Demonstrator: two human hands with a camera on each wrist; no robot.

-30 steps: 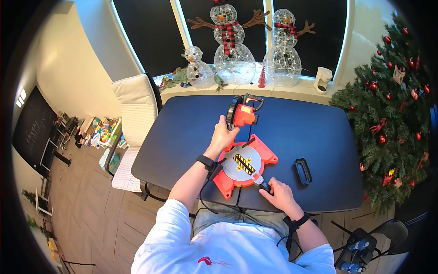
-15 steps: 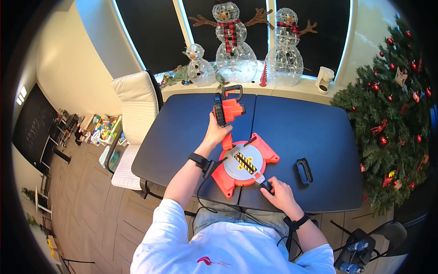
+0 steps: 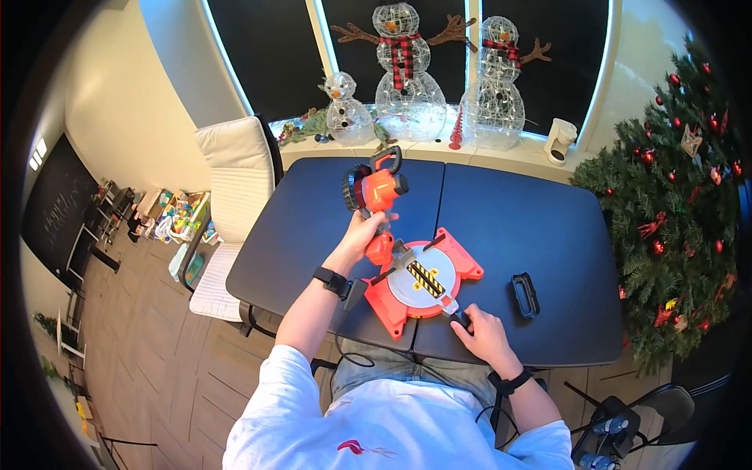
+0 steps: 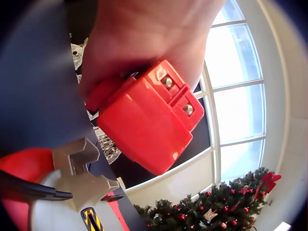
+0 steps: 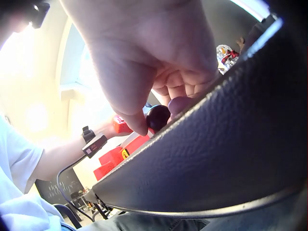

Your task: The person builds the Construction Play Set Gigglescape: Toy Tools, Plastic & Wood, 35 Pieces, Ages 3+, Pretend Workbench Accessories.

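My left hand (image 3: 362,235) grips the orange-and-black toy saw head (image 3: 381,190) by its lower arm, above the far left side of a toy miter saw base (image 3: 462,254). The arm's red end block (image 4: 144,127), with two screws, faces the left wrist camera. It is apart from the base's grey bracket (image 4: 79,159). On the base lies a round grey turntable (image 3: 401,288) with a yellow-and-black striped slot. My right hand (image 3: 484,337) holds the base's black handle (image 3: 462,318) at the near edge; its rounded end (image 5: 158,118) shows between thumb and fingers.
A black open-framed part (image 3: 523,296) lies on the dark table (image 3: 509,211) to the right. A seam crosses the tabletop. Beyond are a white chair (image 3: 227,172) at left, lit snowmen (image 3: 410,110) on the sill and a decorated tree (image 3: 650,219) at right.
My left hand has carried the saw head leftward and turned it, so its red lower end shows beside the base bracket. The right hand has stayed on the handle.
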